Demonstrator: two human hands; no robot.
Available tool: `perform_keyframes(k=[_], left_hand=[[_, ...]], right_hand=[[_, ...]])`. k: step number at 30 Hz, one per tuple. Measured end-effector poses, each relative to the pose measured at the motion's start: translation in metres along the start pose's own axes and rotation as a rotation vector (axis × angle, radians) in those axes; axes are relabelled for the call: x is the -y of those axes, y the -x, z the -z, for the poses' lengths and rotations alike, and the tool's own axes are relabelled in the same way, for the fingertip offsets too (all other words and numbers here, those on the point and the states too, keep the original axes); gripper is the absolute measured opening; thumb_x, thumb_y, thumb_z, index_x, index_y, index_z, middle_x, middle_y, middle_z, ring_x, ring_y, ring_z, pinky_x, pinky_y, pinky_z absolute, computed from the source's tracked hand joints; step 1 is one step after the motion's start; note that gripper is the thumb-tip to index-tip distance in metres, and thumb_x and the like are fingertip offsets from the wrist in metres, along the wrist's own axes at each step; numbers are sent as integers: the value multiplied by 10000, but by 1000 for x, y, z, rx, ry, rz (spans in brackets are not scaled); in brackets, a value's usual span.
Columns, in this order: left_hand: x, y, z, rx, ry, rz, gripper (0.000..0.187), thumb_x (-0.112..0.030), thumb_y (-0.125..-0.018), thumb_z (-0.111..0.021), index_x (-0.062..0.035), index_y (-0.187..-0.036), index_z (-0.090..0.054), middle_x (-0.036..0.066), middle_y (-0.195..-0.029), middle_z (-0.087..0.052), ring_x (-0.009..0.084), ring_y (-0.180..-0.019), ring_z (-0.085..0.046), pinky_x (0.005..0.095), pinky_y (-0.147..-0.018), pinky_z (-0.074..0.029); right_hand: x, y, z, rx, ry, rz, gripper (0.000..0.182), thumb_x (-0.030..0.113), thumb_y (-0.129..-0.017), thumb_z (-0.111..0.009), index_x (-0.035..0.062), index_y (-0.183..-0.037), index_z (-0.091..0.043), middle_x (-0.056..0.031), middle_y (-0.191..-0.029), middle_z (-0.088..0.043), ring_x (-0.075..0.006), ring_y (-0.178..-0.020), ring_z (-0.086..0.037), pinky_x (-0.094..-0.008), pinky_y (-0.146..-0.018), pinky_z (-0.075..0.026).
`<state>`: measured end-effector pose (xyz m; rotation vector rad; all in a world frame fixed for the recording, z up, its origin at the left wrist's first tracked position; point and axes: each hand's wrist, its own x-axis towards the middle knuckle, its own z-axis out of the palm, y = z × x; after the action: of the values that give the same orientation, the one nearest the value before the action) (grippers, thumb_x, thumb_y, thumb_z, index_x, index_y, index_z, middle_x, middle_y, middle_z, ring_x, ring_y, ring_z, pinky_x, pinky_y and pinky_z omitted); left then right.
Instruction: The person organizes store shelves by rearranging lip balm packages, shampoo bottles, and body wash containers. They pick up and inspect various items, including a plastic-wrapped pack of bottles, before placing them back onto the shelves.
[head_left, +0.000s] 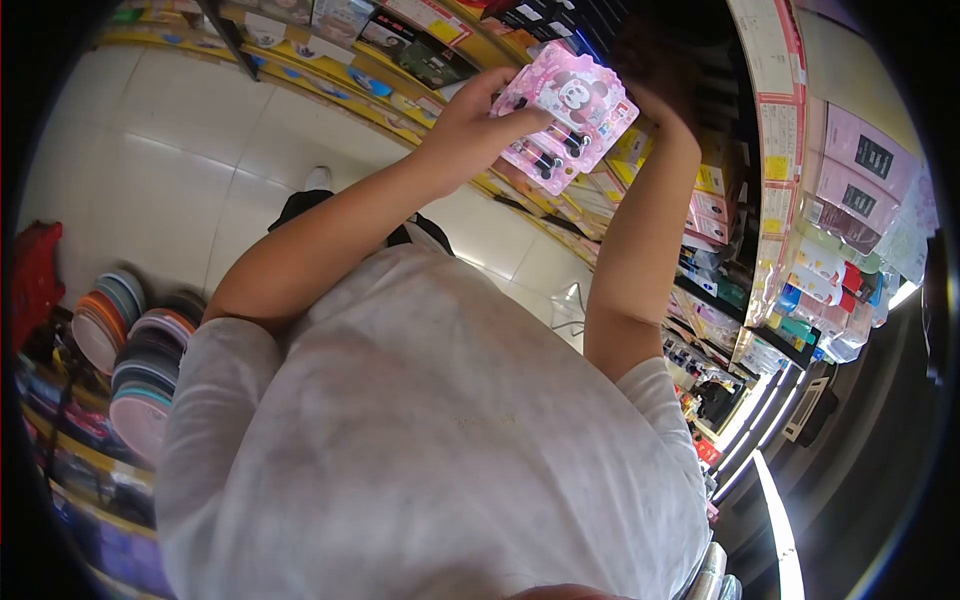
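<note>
My left hand [475, 130] is closed around a pink blister pack [575, 105], thumb across its front and fingers behind. The card carries a cartoon mouse face, and small pink items with black mouse-ear tops sit under its clear plastic. My right hand [655, 65] reaches up beside the pack into the dark part of a shelf. Shadow covers its fingers, so their pose and anything in them cannot be made out. Both forearms stretch forward from my white shirt.
Shelves of boxed goods [420, 45] with yellow price edges run along the top. On the right, a shelf edge with price labels [778, 120] stands near pink boxes [860, 165]. Stacked round bowls [150, 375] are at the left, above pale floor tiles [140, 180].
</note>
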<state>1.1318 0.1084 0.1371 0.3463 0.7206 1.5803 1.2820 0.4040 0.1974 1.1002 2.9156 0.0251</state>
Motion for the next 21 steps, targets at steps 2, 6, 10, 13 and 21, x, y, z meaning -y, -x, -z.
perform_keyframes(k=[2, 6, 10, 13, 21], left_hand=[[0, -1, -1, -1, -36, -19, 452, -186, -939, -729, -92, -1343, -549, 53, -1138, -705, 152, -942, -728, 331, -611, -647], [8, -4, 2, 7, -56, -21, 432, -200, -945, -742, -90, -1326, -570, 49, -1125, -715, 148, -911, -737, 319, -605, -645], [18, -8, 2, 14, -88, -41, 416, -196, -950, -733, -82, -1318, -574, 53, -1116, -718, 148, -895, -740, 314, -598, -646], [19, -8, -1, 30, -87, -28, 415, -193, -954, -728, -75, -1320, -571, 57, -1118, -716, 150, -897, -740, 313, -591, -646], [31, -15, -3, 7, -189, -85, 411, -199, -961, -721, -67, -1321, -570, 58, -1102, -712, 145, -889, -738, 304, -579, -642]], right_hand=[[-6, -2, -1, -1, -30, 8, 479, 230, -820, -800, 163, -1285, -705, -115, -1232, -725, -250, -1120, -699, -382, -1004, -529], [22, 8, 21, 47, -154, -40, 471, 198, -810, -816, 151, -1266, -710, -98, -1189, -734, -237, -1081, -703, -366, -982, -526], [36, 15, 27, -77, -259, 103, 442, 168, -829, -809, 127, -1257, -704, -74, -1127, -746, -217, -1035, -703, -347, -973, -518], [0, 3, 10, -76, -365, 224, 437, 163, -844, -807, 111, -1263, -692, -69, -1133, -747, -198, -1061, -698, -330, -982, -513], [34, 32, 26, -75, -343, -10, 328, 199, -871, -803, 99, -1176, -731, -76, -1082, -757, -192, -1002, -709, -330, -927, -533]])
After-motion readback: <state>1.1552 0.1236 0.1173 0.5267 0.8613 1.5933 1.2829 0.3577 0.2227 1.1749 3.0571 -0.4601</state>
